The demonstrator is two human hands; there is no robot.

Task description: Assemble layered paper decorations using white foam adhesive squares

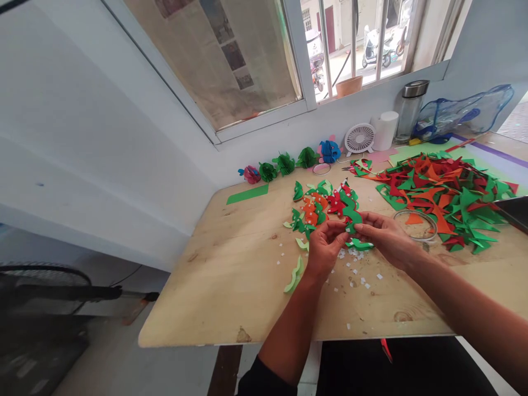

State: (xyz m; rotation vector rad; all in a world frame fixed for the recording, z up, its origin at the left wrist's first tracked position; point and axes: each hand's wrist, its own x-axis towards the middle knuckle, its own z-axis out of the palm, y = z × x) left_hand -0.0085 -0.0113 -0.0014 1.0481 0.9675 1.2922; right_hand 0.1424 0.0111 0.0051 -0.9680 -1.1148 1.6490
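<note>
Between my two hands is a green paper cutout (352, 215) with curved edges, raised over the table. My left hand (325, 247) pinches its lower left side, and my right hand (381, 234) grips its right edge with thumb and fingers. Just beyond lie more folded paper cutouts: orange ones (311, 208), red ones (336, 204) and green ones, several bearing small white squares. Below my hands, loose white paper squares (363, 281) are scattered on the wood. A pale green cutout (294, 275) rests left of my left forearm.
A large heap of red, orange and green paper scraps (445, 187) covers the right side, with a roll of tape (416, 225) before it. Along the wall stand paper figures (285, 163), a small fan (359, 138) and a glass bottle (410, 113). The wooden table (214, 280) ends at left.
</note>
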